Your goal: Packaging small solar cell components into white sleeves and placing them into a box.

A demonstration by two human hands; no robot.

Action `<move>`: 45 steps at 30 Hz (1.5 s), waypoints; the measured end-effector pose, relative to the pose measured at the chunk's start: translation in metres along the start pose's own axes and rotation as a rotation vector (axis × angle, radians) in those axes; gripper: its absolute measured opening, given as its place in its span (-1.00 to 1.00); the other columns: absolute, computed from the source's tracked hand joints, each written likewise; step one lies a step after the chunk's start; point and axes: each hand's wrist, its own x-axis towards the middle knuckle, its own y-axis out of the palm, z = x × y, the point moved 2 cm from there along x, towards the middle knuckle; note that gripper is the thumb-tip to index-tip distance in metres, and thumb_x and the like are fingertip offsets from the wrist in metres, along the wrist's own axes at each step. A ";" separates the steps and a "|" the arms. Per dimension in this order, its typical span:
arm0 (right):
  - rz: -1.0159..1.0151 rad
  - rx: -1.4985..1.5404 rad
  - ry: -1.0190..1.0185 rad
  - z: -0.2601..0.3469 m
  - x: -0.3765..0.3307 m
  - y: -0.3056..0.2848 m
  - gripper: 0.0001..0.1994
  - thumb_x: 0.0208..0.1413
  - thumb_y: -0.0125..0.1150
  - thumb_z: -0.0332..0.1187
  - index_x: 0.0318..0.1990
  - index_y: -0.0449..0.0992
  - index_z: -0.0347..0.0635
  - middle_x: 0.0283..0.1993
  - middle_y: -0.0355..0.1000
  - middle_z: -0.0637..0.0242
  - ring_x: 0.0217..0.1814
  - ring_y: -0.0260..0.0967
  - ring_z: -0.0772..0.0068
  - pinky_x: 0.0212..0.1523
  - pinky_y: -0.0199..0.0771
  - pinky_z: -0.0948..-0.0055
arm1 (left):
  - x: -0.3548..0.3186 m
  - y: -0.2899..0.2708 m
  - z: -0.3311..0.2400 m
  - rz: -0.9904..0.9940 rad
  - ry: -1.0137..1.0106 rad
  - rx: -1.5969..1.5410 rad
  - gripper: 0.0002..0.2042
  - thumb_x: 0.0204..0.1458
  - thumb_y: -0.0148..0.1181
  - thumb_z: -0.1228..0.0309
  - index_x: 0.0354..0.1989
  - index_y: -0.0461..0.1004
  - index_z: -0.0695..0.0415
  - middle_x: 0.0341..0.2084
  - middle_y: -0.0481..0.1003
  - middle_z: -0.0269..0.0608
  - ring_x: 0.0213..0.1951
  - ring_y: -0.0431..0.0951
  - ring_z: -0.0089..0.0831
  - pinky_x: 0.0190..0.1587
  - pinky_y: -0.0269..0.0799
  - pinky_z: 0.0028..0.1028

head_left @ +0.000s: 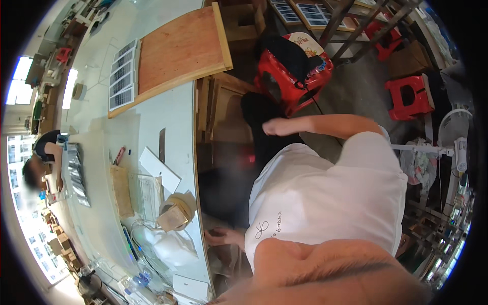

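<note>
The wearer's head (345, 277) looms closest; I can't tell whether left hand (221, 236) or right hand (277, 127) grips anything. A careless left lift could knock the tape roll (187, 201) near the desk's (170, 114) front edge.

left arm (235, 238): mostly hidden | co-worker's head (34, 172): blurred | sheets (122, 77): details too small
</note>
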 end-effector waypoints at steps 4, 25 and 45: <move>0.435 -0.216 0.385 0.078 -0.056 -0.002 -0.83 0.12 0.10 -0.30 -0.30 0.48 -0.22 -0.22 0.51 0.03 -0.07 0.49 0.01 -0.16 0.40 -0.01 | 0.014 -0.046 -0.073 0.032 0.241 -0.118 -0.65 0.29 0.01 0.39 0.17 0.37 0.30 0.14 0.39 0.10 0.14 0.36 0.02 0.22 0.20 -0.02; -0.551 -0.865 -0.506 0.287 0.049 -0.051 -0.43 -0.07 0.37 -0.10 0.13 0.47 -0.08 0.28 0.32 0.13 0.36 0.20 -0.05 0.35 0.15 -0.08 | 0.129 -0.151 -0.181 0.638 -0.137 -2.267 -0.12 0.11 0.01 -0.33 0.52 -0.03 -0.14 0.49 -0.19 0.24 0.46 -0.25 0.40 0.39 -0.24 0.36; -0.508 0.585 0.149 0.105 0.101 -0.126 -0.64 0.42 -0.02 -0.15 -0.02 0.52 -0.31 -0.12 0.52 0.30 -0.02 0.45 0.47 0.11 0.40 0.48 | 0.156 -0.146 -0.054 -0.232 0.053 0.362 -0.43 0.33 -0.15 -0.08 0.36 0.28 0.02 0.38 0.23 -0.08 0.45 0.04 0.10 0.40 -0.23 0.22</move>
